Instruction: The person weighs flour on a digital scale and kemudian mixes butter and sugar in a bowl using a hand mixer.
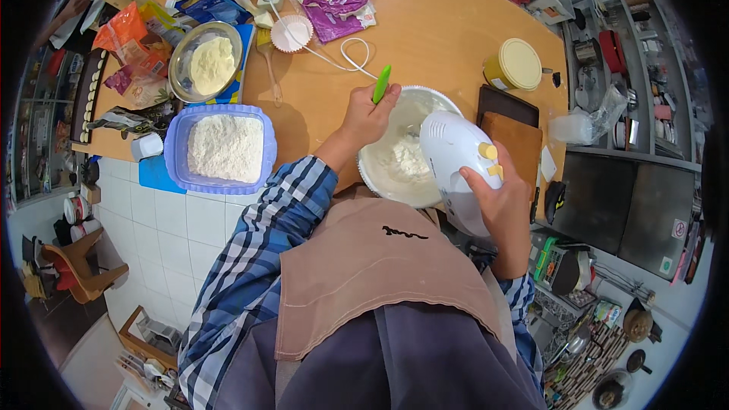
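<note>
A white bowl (367,176) stands at the table's front edge, right before me, with a pale mixture and white powder (406,158) inside. My right hand (503,205) is wrapped round a white hand mixer (448,153) with pale yellow buttons, which is over the bowl's right side. Its beaters are mostly hidden by its body. At the bowl's left rim, my left hand (364,120) is closed round a green-handled utensil (381,83); the head of that utensil cannot be made out. A white cord (326,58) runs across the table behind the hand.
To the left are a lilac tub (271,144) of white powder and a metal bowl (175,76) of pale yellow powder. A pastry brush (272,72), paper cupcake case (291,33) and purple packet (338,11) lie farther back. Right stand a yellow lidded tub (513,64) and brown boards (512,148).
</note>
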{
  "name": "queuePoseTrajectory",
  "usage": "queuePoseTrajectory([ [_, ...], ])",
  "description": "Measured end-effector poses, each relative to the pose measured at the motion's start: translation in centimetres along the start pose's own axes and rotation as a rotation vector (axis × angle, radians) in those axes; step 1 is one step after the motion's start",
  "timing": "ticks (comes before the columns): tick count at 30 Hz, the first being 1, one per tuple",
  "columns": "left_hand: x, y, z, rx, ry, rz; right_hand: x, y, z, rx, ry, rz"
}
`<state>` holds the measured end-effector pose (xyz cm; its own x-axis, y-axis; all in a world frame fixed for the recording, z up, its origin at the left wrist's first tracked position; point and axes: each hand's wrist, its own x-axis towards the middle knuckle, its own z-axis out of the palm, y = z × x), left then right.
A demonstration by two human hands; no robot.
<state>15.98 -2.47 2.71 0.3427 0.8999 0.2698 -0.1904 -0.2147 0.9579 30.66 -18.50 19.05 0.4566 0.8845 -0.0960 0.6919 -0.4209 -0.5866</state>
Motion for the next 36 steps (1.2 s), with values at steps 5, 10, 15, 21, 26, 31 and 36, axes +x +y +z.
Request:
queuePoseTrajectory([
  [5,-0.1,-0.4,0.0,-0.03,0.004,-0.016,-0.9,0.4,-0.6,0.044,-0.019,0.021],
  [10,-0.1,-0.2,-0.2,-0.024,-0.026,-0.12,-0.8,0.2,-0.6,0.178,-0.037,0.056],
  [15,-0.1,0.2,0.2,-0.049,-0.009,-0.105,-0.5,2.7,-0.3,0.148,0.013,-0.107],
  [21,0.0,1.0,0.2,-0.06,-0.001,-0.126,-0.2,1.6,-0.7,0.088,-0.038,-0.045],
  [26,-0.1,-0.6,-0.1,-0.057,-0.013,-0.07,0.1,0.4,-0.5,0.066,-0.058,0.002],
  [31,0.1,-0.6,0.1,-0.07,-0.013,-0.044,0.5,0.3,1.3,0.186,0.114,-0.268],
  [36,0.1,-0.2,-0.2,-0.032,-0.013,-0.136,1.2,-0.7,1.1,0.161,-0.023,-0.226],
])
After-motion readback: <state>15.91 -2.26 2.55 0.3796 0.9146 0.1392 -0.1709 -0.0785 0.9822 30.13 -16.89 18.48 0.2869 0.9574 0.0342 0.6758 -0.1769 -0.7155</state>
